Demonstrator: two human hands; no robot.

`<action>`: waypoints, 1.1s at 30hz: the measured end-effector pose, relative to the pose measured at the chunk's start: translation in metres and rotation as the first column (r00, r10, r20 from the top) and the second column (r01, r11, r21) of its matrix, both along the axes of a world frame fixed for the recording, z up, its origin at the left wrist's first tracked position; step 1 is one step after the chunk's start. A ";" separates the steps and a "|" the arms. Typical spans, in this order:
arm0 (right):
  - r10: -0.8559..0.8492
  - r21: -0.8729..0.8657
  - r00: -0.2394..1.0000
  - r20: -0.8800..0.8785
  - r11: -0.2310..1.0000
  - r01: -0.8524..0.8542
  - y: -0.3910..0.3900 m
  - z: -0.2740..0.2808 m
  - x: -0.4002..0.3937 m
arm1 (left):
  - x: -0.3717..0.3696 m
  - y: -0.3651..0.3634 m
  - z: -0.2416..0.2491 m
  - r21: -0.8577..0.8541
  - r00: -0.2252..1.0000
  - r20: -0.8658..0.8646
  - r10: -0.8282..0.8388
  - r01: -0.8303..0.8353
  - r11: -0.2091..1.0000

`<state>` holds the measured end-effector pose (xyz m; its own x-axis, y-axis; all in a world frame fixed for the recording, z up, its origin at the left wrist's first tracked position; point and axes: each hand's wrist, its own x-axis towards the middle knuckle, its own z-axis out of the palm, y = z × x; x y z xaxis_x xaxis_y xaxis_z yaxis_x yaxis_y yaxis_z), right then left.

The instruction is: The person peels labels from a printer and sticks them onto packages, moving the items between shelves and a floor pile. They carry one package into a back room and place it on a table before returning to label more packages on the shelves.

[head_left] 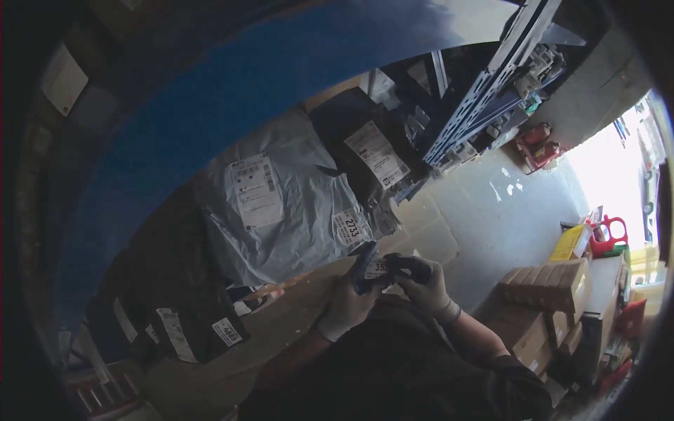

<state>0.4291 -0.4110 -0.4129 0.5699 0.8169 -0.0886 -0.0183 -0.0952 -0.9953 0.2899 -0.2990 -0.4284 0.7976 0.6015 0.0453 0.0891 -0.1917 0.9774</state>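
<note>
Both of my hands wear gloves, pale over the back and dark at the fingers. They meet near the middle of the head view. A small white printed label (378,268), with digits starting 35, sits between them. My left hand (352,298) pinches its left side, and my right hand (426,284) has fingers closed at its right side. Just beyond is a large grey plastic mailing bag (302,189) bearing a shipping label (255,191) and a sticker reading 2733 (348,226).
A black parcel (189,281) with a 4889 sticker (227,332) lies at left. Behind the grey bag is another dark parcel (365,151). A perforated metal upright (484,88) rises beyond. Cardboard boxes (547,284) are stacked at right, near a red-handled item (609,234).
</note>
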 end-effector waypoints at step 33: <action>0.280 0.168 0.792 0.542 0.887 -0.429 -0.003 0.002 0.044 | 0.002 0.001 0.019 0.282 0.993 0.005 -0.115 0.109 0.953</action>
<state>0.4729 -0.4135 -0.4105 0.1394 0.9172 0.3732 0.4578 0.2745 -0.8456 0.2916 -0.2979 -0.4095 0.8564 0.4687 0.2166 0.0314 -0.4661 0.8842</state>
